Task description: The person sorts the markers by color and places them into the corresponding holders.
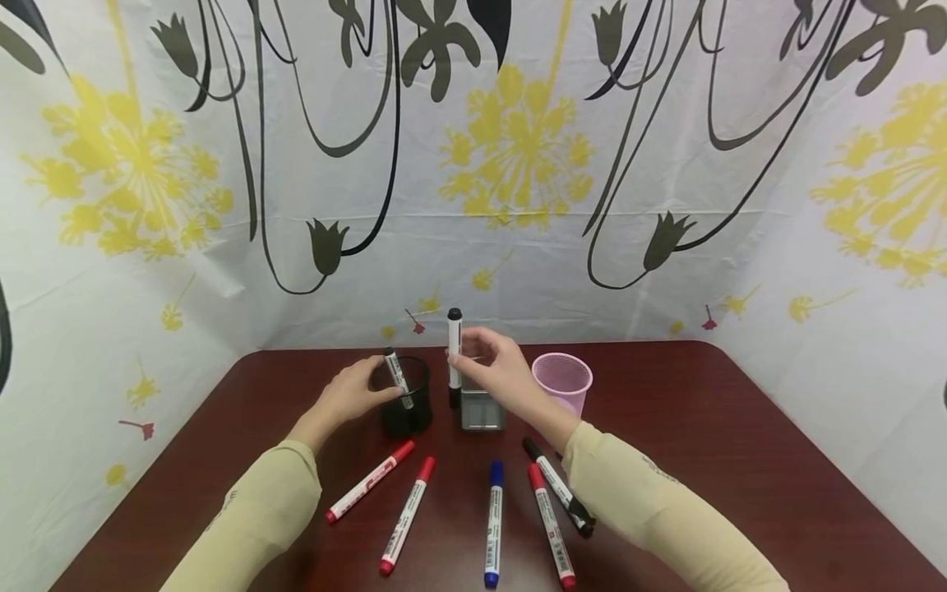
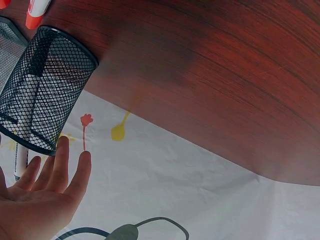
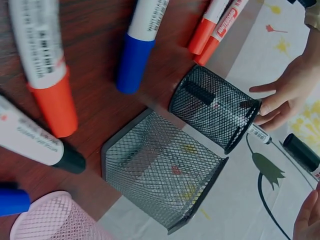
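White cylindrical marker with black ends (image 1: 455, 335), head view: the right hand (image 1: 499, 374) is pinching it upright, thumb and fingers closing on the barrel, just left of a grey square mesh holder (image 1: 482, 415). The left hand (image 1: 348, 395) is curving loosely beside a black round mesh cup (image 1: 407, 421), in which another white marker (image 1: 396, 370) is leaning. Should the pinch slacken, the upright barrel could be slipping; should its lower end catch the holder's rim, it could be tilting. Three red-capped white markers (image 1: 407, 518), a blue-capped one (image 1: 494, 522) and a black-capped one (image 1: 558, 485) are lying on the red-brown, wood-grained table (image 1: 666, 411) — a brush of the right sleeve (image 1: 644, 493) could be rolling them. Pale cloth (image 1: 414, 275), printed with yellow and grey-green flowers, is hanging behind.

Left wrist view: the left fingers are spreading apart at the cup's mouth, gripping nothing visible; whether they are touching the rim, one cannot tell. A sideways knock could be tipping the cup.

Right wrist view: the pinched marker is showing outside both containers — the right hand only partly appearing. A pink round mesh cup (image 3: 52, 220) is occupying the lower-left corner.
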{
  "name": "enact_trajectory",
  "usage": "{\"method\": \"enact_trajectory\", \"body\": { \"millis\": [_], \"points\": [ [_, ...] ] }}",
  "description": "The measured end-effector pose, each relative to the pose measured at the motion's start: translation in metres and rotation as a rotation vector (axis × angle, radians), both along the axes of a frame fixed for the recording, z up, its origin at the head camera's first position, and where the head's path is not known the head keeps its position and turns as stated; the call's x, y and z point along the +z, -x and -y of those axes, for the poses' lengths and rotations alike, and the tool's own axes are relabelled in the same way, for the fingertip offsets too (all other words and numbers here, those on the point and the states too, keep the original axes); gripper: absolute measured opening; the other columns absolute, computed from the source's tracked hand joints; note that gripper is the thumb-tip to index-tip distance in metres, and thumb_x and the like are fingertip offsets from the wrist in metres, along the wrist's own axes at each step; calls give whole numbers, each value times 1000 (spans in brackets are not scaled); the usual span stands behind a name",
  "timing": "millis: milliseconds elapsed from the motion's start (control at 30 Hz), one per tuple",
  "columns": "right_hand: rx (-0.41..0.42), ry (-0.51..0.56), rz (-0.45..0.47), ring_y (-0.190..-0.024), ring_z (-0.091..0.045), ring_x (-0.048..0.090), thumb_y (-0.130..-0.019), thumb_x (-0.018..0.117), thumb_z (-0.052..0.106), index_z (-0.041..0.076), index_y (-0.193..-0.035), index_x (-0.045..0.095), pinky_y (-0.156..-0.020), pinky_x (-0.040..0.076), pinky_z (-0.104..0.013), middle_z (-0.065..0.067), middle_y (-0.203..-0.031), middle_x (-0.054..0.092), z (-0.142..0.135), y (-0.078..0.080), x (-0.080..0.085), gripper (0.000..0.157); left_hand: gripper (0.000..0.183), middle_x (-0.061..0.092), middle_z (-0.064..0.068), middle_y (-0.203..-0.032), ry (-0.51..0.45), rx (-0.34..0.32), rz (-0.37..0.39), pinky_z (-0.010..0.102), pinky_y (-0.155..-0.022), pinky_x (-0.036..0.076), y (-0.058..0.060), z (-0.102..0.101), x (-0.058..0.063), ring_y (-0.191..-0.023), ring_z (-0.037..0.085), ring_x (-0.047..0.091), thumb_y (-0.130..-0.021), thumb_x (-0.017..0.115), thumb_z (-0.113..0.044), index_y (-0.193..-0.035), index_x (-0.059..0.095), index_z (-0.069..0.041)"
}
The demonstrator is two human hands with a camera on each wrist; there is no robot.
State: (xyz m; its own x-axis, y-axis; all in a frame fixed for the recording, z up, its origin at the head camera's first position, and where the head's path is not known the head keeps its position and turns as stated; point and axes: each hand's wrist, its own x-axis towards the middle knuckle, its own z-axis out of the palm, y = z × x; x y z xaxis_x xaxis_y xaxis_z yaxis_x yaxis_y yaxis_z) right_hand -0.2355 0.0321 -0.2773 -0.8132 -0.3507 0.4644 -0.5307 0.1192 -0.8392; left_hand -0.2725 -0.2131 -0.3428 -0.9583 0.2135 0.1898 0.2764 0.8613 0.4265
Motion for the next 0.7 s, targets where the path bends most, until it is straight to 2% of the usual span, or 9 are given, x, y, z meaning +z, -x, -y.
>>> {"method": "enact_trajectory", "body": {
  "millis": [267, 467, 700],
  "points": [
    [-37, 23, -4, -80, -17, 59, -80, 65, 11, 2, -106, 59, -68, 47, -29, -8, -91, 63, 16, 31, -15, 28, 68, 45, 21, -124, -5, 16, 6, 50, -88, 34, 0, -1, 1, -112, 35, 41, -79, 63, -39, -128, 41, 3],
    [-56, 36, -46, -82, -15, 58, -80, 65, 10, 2, -104, 59, -71, 46, -33, -7, -89, 63, 28, 40, -14, 26, 68, 43, 21, -126, -13, 23, 24, 51, -89, 32, 1, -1, 0, -114, 35, 40, -79, 62, -39, -129, 39, 2],
    [-88, 29, -52, -82, -12, 57, -80, 64, 14, 4, -105, 60, -71, 46, -27, -4, -90, 63, 40, 48, -12, 27, 68, 43, 20, -127, -18, 28, 31, 51, -88, 33, 0, -1, 0, -114, 35, 40, -80, 62, -38, -130, 39, 1]
  ]
}}
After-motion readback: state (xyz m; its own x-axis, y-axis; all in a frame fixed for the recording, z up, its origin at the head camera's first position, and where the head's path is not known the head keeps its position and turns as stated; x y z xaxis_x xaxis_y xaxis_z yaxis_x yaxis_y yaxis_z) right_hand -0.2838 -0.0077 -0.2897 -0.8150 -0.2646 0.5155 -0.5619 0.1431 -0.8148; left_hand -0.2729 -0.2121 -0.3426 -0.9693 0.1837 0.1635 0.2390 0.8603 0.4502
